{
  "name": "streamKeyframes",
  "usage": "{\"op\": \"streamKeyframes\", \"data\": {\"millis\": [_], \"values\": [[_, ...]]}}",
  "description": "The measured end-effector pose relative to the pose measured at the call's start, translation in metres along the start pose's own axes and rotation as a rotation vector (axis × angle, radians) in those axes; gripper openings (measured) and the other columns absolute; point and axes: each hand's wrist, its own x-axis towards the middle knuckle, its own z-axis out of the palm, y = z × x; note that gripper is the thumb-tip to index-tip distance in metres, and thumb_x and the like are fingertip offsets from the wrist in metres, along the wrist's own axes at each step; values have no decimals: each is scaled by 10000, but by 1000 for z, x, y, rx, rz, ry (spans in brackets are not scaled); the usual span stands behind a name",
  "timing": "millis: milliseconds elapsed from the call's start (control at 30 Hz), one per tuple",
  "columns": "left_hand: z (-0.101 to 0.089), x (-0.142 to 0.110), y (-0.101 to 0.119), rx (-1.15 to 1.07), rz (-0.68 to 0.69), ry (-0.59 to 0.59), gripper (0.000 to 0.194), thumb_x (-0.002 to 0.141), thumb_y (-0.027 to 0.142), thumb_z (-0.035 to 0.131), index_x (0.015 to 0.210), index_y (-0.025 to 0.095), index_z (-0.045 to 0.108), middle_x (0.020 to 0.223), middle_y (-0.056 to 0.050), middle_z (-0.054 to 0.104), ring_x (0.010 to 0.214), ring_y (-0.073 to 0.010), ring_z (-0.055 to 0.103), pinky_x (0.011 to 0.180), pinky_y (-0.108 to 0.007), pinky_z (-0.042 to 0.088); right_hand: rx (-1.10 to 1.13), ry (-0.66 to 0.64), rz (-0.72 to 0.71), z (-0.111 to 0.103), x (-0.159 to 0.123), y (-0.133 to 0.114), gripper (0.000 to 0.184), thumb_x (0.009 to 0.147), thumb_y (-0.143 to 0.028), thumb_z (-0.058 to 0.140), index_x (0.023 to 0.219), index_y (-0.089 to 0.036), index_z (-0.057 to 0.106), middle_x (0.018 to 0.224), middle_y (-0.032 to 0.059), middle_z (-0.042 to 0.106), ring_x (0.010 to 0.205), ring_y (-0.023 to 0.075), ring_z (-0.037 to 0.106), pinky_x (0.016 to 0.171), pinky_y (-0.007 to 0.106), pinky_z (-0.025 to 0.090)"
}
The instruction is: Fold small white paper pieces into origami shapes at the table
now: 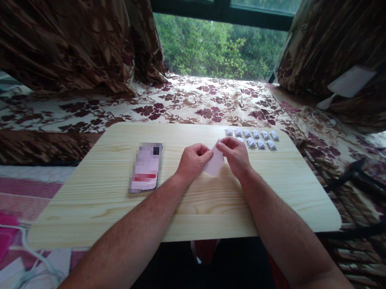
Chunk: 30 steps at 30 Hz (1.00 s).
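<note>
Between my two hands, above the middle of the table, is a small white piece of paper (pixel 215 161). My left hand (pixel 195 158) pinches its left edge between thumb and fingers. At the paper's upper right, the thumb and fingers of my right hand (pixel 235 154) close on it. Just beyond my right hand stand two rows of small folded white paper pieces (pixel 256 133), each with a raised, pointed middle. My right hand hides part of the nearer row.
A pixelated, phone-shaped object (pixel 146 168) lies left of my hands on the wooden table (pixel 97 208). Past the table's far edge is a flower-patterned cloth (pixel 195 102) below a window. A white lamp (pixel 352 81) stands at right; a white cable (pixel 25 239) hangs at lower left.
</note>
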Motion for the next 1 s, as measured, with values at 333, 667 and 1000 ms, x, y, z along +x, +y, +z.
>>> {"op": "streamKeyframes", "data": {"millis": [333, 667, 1000], "values": [[1, -2, 2, -2, -6, -22, 233, 721, 368, 722, 667, 161, 631, 601, 17, 570, 546, -101, 463, 508, -226, 338, -23, 60, -34, 0, 0, 0, 188, 713, -346, 735, 688, -192, 631, 633, -28, 576, 563, 104, 472, 525, 250, 373], [1, -1, 1, 20, -2, -39, 238, 735, 370, 712, 668, 161, 620, 607, 19, 565, 548, -98, 464, 509, -228, 344, -18, 77, -52, -1, 0, 0, 174, 724, -333, 727, 680, -193, 634, 618, -25, 584, 556, 107, 480, 516, 255, 378], [1, -2, 4, 22, -2, -51, 247, 732, 365, 715, 651, 161, 599, 598, 24, 548, 541, -95, 452, 511, -231, 340, -28, 99, -71, -1, 0, 0, 153, 718, -312, 730, 676, -192, 646, 628, -27, 586, 566, 107, 480, 531, 254, 388]]}}
